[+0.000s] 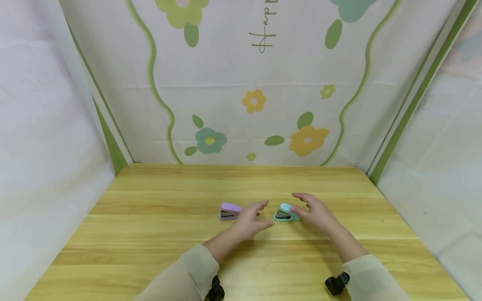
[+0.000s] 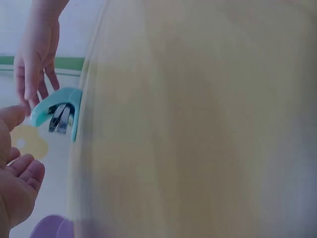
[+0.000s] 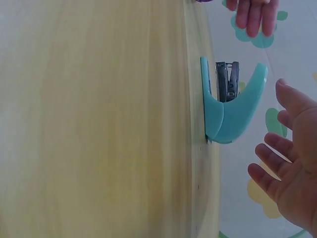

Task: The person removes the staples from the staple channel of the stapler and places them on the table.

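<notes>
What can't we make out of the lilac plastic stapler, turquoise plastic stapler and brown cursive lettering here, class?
Lilac stapler, head view: right end hidden behind the bare left hand.
Lilac stapler, left wrist view: mostly cut off by the bottom edge.
Turquoise stapler, head view: right end partly covered by the bare right hand.
Lettering, head view: cut off by the top edge.

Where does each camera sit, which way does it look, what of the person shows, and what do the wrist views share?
Head: on the head, facing forward and down at the table, purple stapler and teal stapler; sleeves, left hand and right hand show.
Left wrist: on that wrist, looking across the table toward the teal stapler; left hand at left, right hand beyond.
Right wrist: on that wrist, looking toward the teal stapler; right hand at right, left fingers at top.
Wrist views share the teal stapler.
</notes>
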The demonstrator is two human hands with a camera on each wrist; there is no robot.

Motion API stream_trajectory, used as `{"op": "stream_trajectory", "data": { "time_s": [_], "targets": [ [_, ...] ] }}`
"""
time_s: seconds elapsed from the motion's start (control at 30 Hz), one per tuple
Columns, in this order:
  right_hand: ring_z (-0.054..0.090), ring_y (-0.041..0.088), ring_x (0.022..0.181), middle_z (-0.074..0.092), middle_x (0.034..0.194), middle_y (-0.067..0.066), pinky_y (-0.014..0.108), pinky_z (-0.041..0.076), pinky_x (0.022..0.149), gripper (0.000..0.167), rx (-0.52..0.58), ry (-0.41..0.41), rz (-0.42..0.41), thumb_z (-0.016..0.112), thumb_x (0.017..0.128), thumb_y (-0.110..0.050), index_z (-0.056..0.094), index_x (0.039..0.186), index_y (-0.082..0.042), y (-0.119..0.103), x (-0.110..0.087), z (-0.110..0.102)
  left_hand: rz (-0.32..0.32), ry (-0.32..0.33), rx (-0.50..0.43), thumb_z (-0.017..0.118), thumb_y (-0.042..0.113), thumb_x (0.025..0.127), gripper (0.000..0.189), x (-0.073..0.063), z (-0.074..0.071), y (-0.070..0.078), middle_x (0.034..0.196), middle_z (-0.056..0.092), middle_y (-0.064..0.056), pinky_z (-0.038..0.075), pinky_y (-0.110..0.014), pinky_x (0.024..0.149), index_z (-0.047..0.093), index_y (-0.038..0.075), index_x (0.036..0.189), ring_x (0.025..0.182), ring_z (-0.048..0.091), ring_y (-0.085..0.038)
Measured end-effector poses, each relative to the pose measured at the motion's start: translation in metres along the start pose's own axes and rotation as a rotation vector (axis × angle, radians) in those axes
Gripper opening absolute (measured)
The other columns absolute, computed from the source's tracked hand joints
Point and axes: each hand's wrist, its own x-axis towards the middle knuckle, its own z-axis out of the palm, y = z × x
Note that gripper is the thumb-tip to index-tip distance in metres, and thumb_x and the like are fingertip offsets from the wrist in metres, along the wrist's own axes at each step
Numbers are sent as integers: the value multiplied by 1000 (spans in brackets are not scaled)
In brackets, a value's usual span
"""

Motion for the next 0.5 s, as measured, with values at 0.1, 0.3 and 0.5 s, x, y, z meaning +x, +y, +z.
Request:
{"op": "stream_trajectory", "data": {
  "time_s": [0.1, 0.3, 0.5],
  "targets": [
    [47, 43, 132, 48, 147, 19, 59, 42, 104, 63, 17, -30, -2, 62, 94, -43, 47, 144, -8, -2, 2, 3, -37, -7, 8, 73, 29, 88, 68, 7, 13, -2, 142, 54, -15, 50, -45, 101, 45, 5, 145, 126, 55, -34],
    [47, 40, 132, 50, 144, 17, 59, 42, 105, 56, 37, -69, 0, 64, 94, -39, 52, 140, -8, -6, 6, 7, -107, 40, -50, 75, 28, 87, 63, 18, 26, -7, 138, 59, -10, 51, -44, 99, 51, 7, 142, 123, 57, -28],
    [47, 40, 133, 52, 143, 16, 60, 41, 105, 51, 45, -98, 32, 65, 94, -37, 57, 136, -10, -7, 9, 11, -111, 82, -44, 75, 25, 87, 43, 26, 33, -16, 120, 70, -6, 54, -35, 90, 66, 9, 125, 107, 64, -19]
  ]
}}
